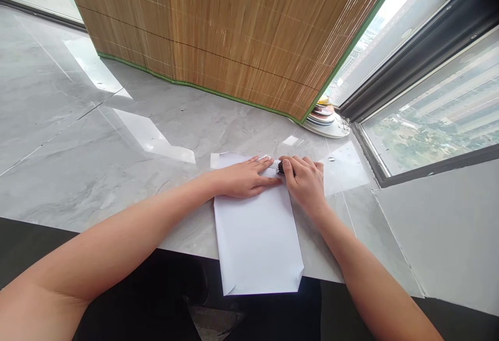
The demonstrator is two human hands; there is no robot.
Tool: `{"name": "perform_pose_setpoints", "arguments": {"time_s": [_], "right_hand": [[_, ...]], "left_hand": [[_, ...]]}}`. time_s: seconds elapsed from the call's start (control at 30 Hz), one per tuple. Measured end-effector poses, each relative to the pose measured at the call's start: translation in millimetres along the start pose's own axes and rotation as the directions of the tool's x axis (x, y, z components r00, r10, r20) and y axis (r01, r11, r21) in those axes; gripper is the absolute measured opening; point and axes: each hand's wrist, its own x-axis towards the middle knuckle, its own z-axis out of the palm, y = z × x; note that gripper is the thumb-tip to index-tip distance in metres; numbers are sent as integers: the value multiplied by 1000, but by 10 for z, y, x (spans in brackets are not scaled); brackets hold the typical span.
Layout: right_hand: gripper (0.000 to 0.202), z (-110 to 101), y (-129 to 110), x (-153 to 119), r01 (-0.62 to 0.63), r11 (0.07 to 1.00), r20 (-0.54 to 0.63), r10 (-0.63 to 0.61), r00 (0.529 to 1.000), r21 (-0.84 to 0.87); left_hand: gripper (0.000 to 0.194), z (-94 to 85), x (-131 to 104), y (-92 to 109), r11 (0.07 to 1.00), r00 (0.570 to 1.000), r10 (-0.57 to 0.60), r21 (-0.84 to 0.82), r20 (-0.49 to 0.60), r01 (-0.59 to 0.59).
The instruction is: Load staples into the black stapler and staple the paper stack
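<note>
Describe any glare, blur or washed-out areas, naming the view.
Head view: pale reflections glare off the grey countertop; same view, the scene beyond the right-hand window looks hazy, washed out; there too, left hand, right hand and white paper look fairly sharp.

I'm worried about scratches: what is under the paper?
Most of the paper lies over the counter, whose grey surface shows around it; the near end juts past the counter's edge. The surface directly beneath is covered, so anything between them cannot be seen.

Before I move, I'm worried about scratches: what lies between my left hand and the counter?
White paper: in the head view, your left hand rests flat on it, over the counter.
</note>
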Motion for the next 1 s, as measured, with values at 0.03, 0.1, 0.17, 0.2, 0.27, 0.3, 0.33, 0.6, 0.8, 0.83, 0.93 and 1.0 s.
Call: {"name": "perform_pose_setpoints", "arguments": {"time_s": [0.03,0.1,0.17,0.2,0.27,0.3,0.33,0.6,0.8,0.83,0.93,1.0], "right_hand": [[56,2,3,-2,12,1000,5,-12,1000,-12],[55,9,12,-6,33,999,16,-32,999,-37],[55,20,21,-9,47,997,24,-46,999,-59],[55,27,25,-9,52,996,27,-51,998,-69],[54,41,25,-10,64,994,30,-61,998,-87],[54,47,23,-10,71,993,33,-68,997,-97],[53,53,20,-9,78,991,35,-75,997,-110],[50,104,-29,-24,127,969,52,-118,992,-213],[50,117,0,18,99,985,60,-92,994,-138],[51,108,43,36,83,992,47,-78,996,-97],[57,76,237,100,10,1000,-15,-9,1000,21],[58,56,383,138,-26,998,-39,28,999,52]], "left_hand": [[52,0,1,-2,1000,1000,1,-1,-1,-1],[52,4,4,-7,1000,1000,8,-2,-5,-8],[53,11,5,-15,1000,1000,16,-5,-13,-16],[52,16,5,-19,1000,1000,18,-7,-19,-18],[52,25,6,-28,1000,999,23,-10,-27,-23],[52,28,7,-31,1000,999,25,-9,-28,-25],[52,30,8,-33,1000,999,28,-9,-27,-28],[48,14,15,-23,999,999,31,7,-7,-31],[49,-2,-16,-32,999,999,36,10,-17,-36],[51,-2,-22,-39,999,999,37,12,-13,-36],[55,-3,-32,-58,999,1000,22,32,5,-22],[59,-6,-28,-65,998,1000,-3,55,25,2]]}}
